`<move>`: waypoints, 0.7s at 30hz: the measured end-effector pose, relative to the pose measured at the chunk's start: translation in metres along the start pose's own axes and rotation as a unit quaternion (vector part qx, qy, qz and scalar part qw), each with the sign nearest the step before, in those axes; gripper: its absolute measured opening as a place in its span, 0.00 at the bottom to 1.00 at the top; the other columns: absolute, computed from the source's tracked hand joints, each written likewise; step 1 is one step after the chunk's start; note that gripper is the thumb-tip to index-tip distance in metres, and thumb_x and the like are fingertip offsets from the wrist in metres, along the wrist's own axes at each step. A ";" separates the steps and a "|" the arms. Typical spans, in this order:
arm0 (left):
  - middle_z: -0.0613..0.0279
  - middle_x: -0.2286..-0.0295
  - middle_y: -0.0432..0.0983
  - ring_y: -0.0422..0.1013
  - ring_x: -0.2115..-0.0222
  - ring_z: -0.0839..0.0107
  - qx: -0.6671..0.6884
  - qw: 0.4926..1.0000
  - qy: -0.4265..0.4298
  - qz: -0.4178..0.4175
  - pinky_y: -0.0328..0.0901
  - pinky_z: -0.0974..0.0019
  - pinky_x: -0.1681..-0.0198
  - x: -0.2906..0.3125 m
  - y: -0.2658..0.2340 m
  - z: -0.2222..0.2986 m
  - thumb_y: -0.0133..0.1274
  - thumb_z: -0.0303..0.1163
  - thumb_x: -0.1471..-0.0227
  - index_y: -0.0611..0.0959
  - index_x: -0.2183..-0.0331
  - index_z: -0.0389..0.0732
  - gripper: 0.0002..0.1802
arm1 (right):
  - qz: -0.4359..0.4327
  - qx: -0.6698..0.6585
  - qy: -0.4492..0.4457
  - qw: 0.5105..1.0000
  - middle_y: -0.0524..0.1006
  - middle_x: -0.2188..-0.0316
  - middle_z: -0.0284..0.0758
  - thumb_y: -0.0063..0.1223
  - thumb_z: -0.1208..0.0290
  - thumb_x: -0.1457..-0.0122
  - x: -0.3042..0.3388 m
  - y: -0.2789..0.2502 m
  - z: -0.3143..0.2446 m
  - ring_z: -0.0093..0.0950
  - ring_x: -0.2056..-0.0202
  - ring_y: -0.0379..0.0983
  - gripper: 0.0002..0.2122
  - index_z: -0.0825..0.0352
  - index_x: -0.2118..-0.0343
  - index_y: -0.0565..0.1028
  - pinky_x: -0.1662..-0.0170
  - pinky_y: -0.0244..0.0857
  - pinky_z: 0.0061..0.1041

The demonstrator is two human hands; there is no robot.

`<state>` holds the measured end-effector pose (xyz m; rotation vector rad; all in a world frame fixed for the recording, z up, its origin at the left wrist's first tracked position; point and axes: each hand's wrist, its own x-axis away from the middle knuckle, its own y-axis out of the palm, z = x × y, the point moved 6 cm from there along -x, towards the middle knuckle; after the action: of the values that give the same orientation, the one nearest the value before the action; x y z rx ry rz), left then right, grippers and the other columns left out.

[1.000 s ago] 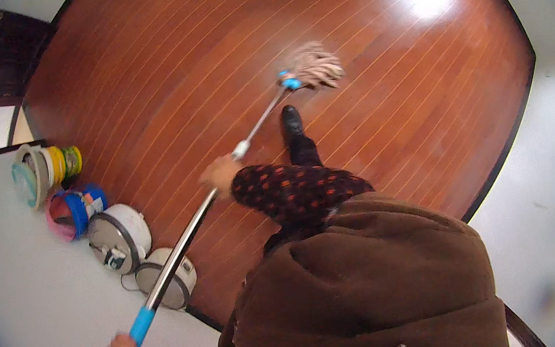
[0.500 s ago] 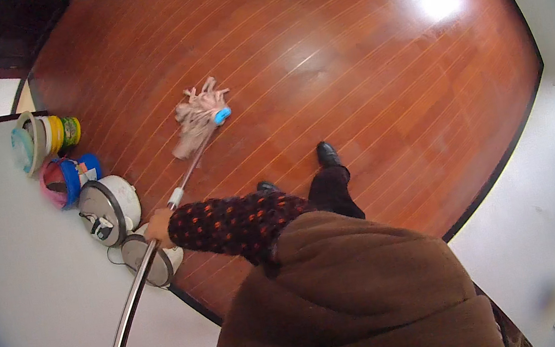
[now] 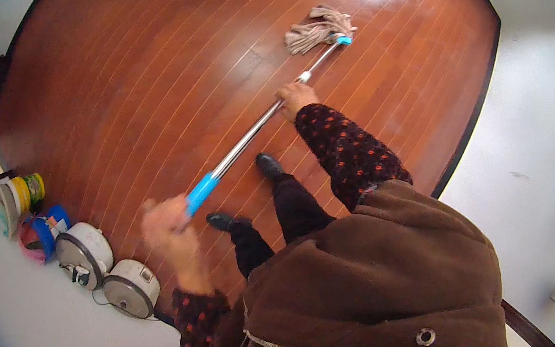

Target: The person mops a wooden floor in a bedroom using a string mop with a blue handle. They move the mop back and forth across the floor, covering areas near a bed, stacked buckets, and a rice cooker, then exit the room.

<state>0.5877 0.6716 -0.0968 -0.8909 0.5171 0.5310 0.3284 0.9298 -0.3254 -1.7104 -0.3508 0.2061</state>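
Observation:
A string mop [image 3: 247, 138] with a metal pole slants from near my body out to the far right. My left hand [image 3: 169, 227], slightly smeared by motion, is closed around the blue grip at the pole's near end. Farther along, just below a white collar, my right hand [image 3: 296, 97] wraps the pole. The mop's beige strands [image 3: 313, 30] lie bunched on the floor, spread left of its blue connector [image 3: 343, 41].
Reddish-brown wooden floorboards [image 3: 135, 87] fill the middle. Along the left wall stand two whitish rice cookers [image 3: 131, 289], a blue bucket [image 3: 58, 219] with a pink basin, and a yellow bucket [image 3: 29, 190]. My black shoes [image 3: 268, 165] are on the floor below the pole. A white wall [image 3: 526, 158] bounds the right.
The mop head has swept across the floor to the far right. My right hand has moved right with the pole, and my left hand has come up and forward from the lower left edge.

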 end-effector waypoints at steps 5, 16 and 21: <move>0.63 0.85 0.64 0.60 0.82 0.69 0.576 0.774 -0.262 0.019 0.61 0.61 0.66 0.021 0.071 0.009 0.40 0.25 0.46 0.64 0.86 0.41 0.18 | 0.001 0.018 0.022 1.000 0.70 0.51 0.34 0.60 0.66 0.54 0.023 0.008 0.033 0.38 0.49 0.67 0.24 0.55 0.50 0.70 0.49 0.65 0.37; 0.67 0.90 0.55 0.52 0.88 0.73 0.431 0.870 -0.227 0.078 0.53 0.63 0.79 0.141 -0.135 0.054 0.46 0.35 0.47 0.57 0.90 0.45 0.24 | -0.189 0.038 -0.157 0.968 0.75 0.57 0.37 0.62 0.64 0.55 0.119 0.078 -0.089 0.41 0.52 0.69 0.19 0.49 0.56 0.75 0.52 0.68 0.39; 0.68 0.90 0.53 0.54 0.88 0.72 0.316 0.850 -0.279 0.316 0.52 0.63 0.80 0.371 -0.318 0.100 0.43 0.35 0.43 0.56 0.86 0.46 0.23 | -0.252 0.094 -0.381 0.885 0.75 0.57 0.36 0.61 0.67 0.57 0.278 0.127 -0.296 0.39 0.52 0.70 0.22 0.51 0.54 0.75 0.52 0.68 0.39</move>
<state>1.0858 0.6685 -0.0892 0.1140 0.3952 1.0977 0.7009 0.7336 -0.3836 -1.2291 -1.2965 0.5074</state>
